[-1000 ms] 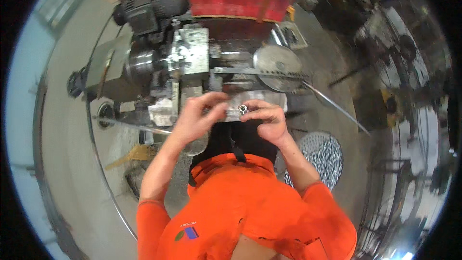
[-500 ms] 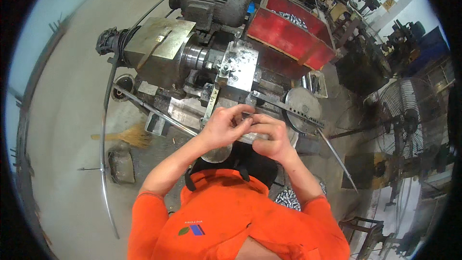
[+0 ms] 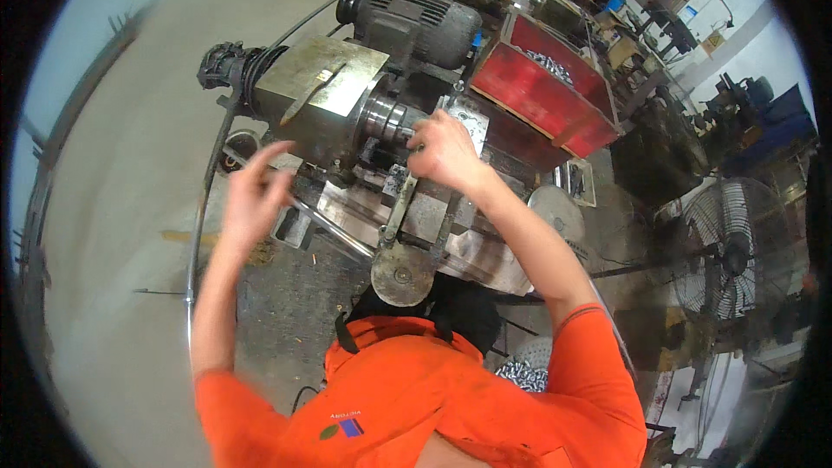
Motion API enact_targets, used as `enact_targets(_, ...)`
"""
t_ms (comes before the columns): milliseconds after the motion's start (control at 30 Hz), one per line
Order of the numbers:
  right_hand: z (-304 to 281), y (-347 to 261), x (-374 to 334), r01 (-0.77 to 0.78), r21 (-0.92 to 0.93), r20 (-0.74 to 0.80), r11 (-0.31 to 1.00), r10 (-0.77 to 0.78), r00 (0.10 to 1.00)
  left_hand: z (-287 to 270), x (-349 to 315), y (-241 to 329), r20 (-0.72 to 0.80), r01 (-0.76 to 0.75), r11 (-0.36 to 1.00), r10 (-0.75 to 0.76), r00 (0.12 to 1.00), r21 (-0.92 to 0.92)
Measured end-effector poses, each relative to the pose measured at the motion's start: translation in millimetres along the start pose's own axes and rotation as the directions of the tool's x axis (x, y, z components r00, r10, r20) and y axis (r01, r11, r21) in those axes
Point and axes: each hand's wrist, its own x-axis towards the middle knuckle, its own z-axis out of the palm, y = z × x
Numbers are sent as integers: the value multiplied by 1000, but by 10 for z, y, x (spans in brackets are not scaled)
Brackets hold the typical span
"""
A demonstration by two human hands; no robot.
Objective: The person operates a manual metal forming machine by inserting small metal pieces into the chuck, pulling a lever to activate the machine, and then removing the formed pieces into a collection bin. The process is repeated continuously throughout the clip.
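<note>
My right hand [image 3: 445,152] is at the spindle nose [image 3: 386,119] of a small lathe, with its fingers curled in beside the steel tool block [image 3: 471,127]. Whatever those fingers grip is hidden behind the hand. Off to the left, my left hand [image 3: 258,197] hangs in the air with its fingers apart and holds nothing. It is slightly blurred, close to the upper end of a long shiny bar lever [image 3: 338,230]. Below the right hand a flat metal arm [image 3: 399,208] runs down to a round metal disc [image 3: 403,276].
A thin tool [image 3: 310,95] lies on the headstock's cover plate [image 3: 334,69]. Behind stands the motor [image 3: 420,22]. A red box [image 3: 537,91] holds small metal parts; more parts [image 3: 524,373] lie low beside my right side. A fan [image 3: 735,251] stands at right.
My hands were together in front of my body and have parted. The right has reached forward to the spindle; the left has moved out to the left and opened. The view has shifted slightly.
</note>
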Motion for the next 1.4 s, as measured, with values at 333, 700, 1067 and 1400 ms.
enact_targets(333,346,204,329,-243,141,124,960,227,966,-1411,-1208,-981,-281,456,721,-359,890,522)
enact_targets(700,288,127,449,-191,74,194,979,173,966,-1199,-1134,-1455,-330,438,380,-318,889,814)
enact_targets(1067,338,76,459,-247,-30,185,969,248,951,-2817,-585,-2622,-292,292,-22,-134,947,956)
enact_targets(1400,-433,143,-733,0,257,-321,966,86,943,-418,-144,-2805,-205,491,766,-447,871,416)
